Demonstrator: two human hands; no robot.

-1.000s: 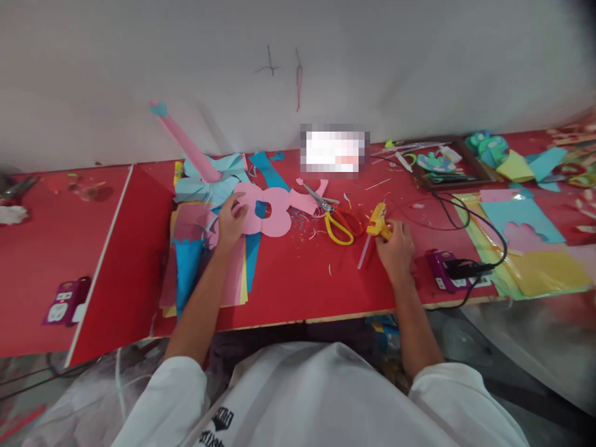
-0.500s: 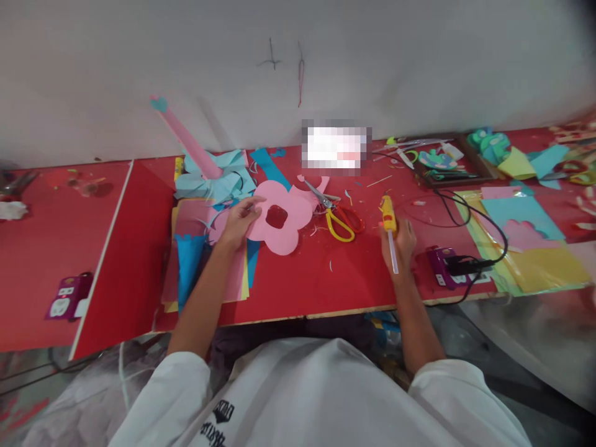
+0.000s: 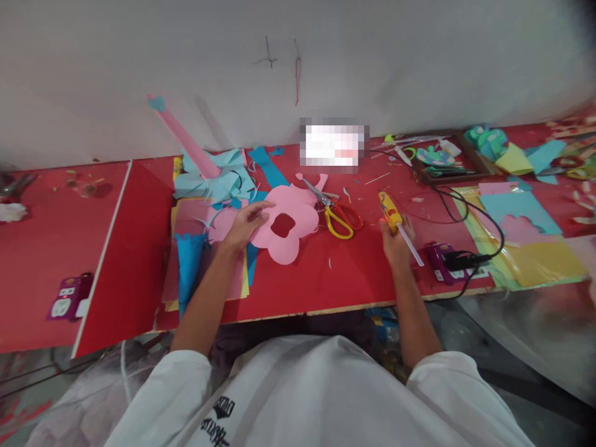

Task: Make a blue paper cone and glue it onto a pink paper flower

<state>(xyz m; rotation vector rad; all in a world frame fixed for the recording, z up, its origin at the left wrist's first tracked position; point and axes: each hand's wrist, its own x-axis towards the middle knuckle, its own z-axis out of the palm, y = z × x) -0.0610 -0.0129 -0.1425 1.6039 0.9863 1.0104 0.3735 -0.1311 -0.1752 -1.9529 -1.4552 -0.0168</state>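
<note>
My left hand (image 3: 248,225) pinches the left edge of a pink paper flower (image 3: 285,249), which has rounded petals and a hole cut in its middle. In my right hand (image 3: 398,241) is a yellow hot glue gun (image 3: 390,211), with a clear glue stick (image 3: 410,244) poking out of its back end toward me. Its nozzle points away, toward the wall. Between the hands lies a pair of scissors (image 3: 339,225) with one yellow and one red handle, blades partly apart. Another pink paper piece (image 3: 221,225) rests under my left hand.
A pink paper cone (image 3: 190,146) leans over crumpled light-blue paper (image 3: 186,184) at the left. A purple power box (image 3: 436,263) with black cables sits right of my right hand. Beyond it lie coloured paper sheets (image 3: 554,264) and a dark tray (image 3: 479,162). A red divider (image 3: 133,261) stands at left.
The flower has turned a little and shifted slightly right and toward me in my left hand. The glue gun has swivelled, its glue stick swinging to the right.
</note>
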